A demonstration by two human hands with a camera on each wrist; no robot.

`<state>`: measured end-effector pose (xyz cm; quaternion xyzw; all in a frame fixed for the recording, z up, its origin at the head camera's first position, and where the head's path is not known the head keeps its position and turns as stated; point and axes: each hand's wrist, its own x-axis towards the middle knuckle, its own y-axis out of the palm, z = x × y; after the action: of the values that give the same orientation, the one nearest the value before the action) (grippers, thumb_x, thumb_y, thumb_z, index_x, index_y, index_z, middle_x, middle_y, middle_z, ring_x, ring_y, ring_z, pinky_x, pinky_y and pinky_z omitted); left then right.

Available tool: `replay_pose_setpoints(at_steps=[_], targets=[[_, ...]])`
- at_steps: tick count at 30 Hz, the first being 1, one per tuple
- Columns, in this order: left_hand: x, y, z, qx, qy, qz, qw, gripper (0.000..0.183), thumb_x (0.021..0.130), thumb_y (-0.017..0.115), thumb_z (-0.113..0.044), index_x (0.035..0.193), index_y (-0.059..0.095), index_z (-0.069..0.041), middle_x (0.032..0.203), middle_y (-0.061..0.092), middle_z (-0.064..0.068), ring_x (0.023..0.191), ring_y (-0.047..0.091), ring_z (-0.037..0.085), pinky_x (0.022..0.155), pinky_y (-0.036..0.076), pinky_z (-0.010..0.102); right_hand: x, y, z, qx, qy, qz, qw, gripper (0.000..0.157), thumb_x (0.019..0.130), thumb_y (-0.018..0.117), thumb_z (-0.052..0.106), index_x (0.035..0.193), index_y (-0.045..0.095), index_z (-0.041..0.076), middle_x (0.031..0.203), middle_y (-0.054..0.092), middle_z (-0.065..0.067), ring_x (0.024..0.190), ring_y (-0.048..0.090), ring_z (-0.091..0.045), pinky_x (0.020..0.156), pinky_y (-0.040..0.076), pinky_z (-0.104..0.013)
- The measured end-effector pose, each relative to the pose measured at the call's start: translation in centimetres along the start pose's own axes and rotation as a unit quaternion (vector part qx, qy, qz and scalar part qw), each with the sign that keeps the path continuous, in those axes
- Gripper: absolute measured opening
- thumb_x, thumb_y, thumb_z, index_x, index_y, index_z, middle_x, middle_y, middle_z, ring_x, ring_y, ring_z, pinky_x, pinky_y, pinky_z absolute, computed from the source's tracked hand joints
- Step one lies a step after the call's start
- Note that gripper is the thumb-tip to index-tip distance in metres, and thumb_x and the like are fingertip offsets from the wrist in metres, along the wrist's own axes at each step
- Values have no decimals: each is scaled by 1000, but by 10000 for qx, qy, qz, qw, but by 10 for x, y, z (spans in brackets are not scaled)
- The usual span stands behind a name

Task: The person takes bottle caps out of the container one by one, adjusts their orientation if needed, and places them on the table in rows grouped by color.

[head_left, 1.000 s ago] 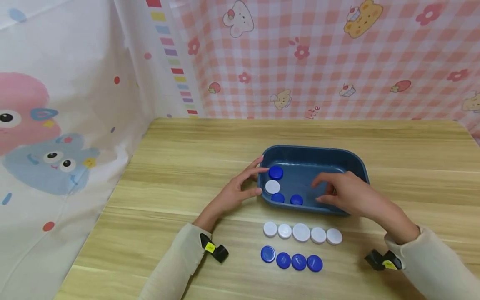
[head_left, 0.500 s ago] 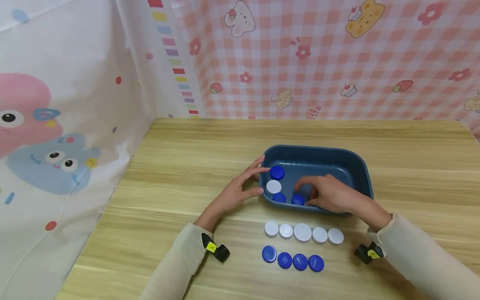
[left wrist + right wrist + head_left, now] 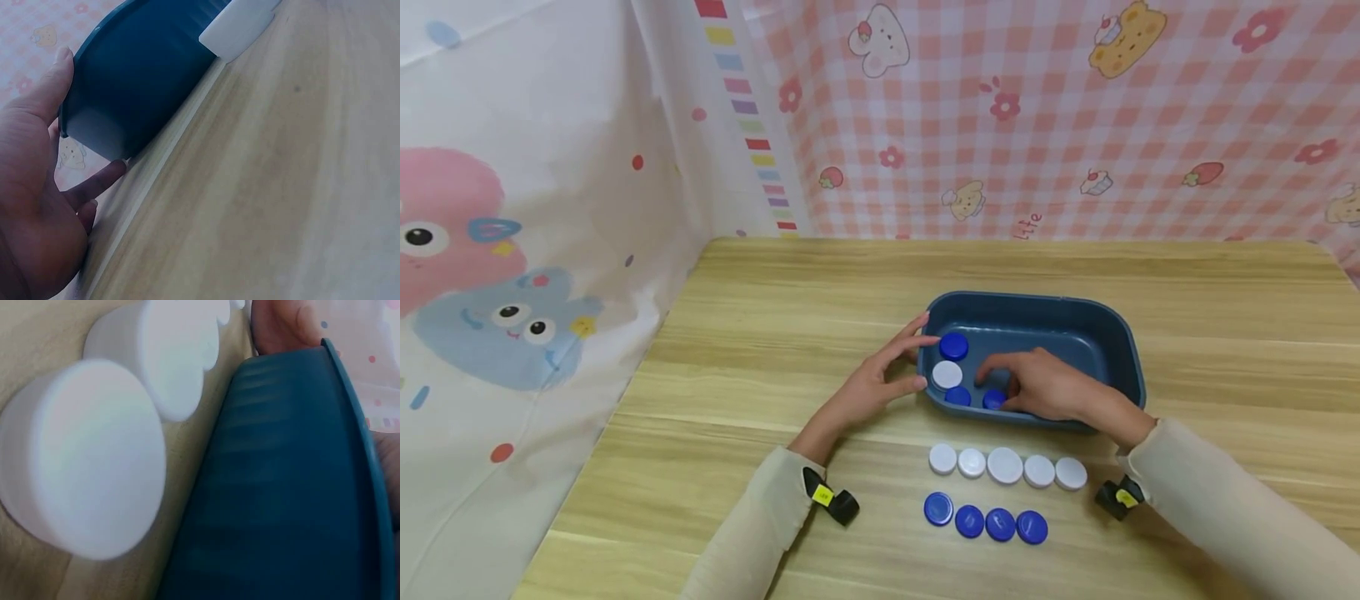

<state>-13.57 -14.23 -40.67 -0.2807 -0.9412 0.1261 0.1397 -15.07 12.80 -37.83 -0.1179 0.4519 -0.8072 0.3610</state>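
Observation:
A dark blue tray stands on the table with three blue bottle caps and a white cap inside. My left hand rests against its left end, fingers spread and fairly straight; in the left wrist view, the thumb lies at the rim and a fingertip touches low on the wall. Reaching over the near wall, my right hand has thumb and index finger apart around a blue cap. The thumb is right at the cap's edge, the index tip beyond it. Behind the tray wall, its fingers are hidden in the right wrist view.
In front of the tray lies a row of several white caps, very near the right wrist camera. A second row, of several blue caps, is closer to me. Patterned cloth hangs behind the wooden table.
My right hand has moved left inside the tray, from the bare right part to the blue cap by the near wall. The left hand, tray and cap rows have stayed put.

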Motion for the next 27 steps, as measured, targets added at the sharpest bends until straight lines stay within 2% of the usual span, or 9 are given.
replay_pose_setpoints(at_steps=[10,15,27], targets=[[0,0,2,-29,-83,14,10000,49,94,58,0,140,44,-1,159,16,4,120,44,36,106,24,57,6,-1,-4,194,137,-226,9995,28,82,75,10,109,65,10,73,59,2,57,51,-10,51,41,-26],[0,-1,1,-28,-108,21,9999,49,94,58,0,140,44,-1,159,15,4,122,43,35,106,24,57,8,-2,-9,370,203,-207,9989,30,82,75,9,110,64,10,74,59,1,58,51,-10,51,42,-27],[1,0,3,37,-120,-6,9999,49,94,58,-1,140,44,-2,159,16,2,121,44,33,106,24,55,12,3,-15,504,330,-390,9974,29,82,77,17,108,67,10,74,61,2,61,53,-12,54,44,-29]])
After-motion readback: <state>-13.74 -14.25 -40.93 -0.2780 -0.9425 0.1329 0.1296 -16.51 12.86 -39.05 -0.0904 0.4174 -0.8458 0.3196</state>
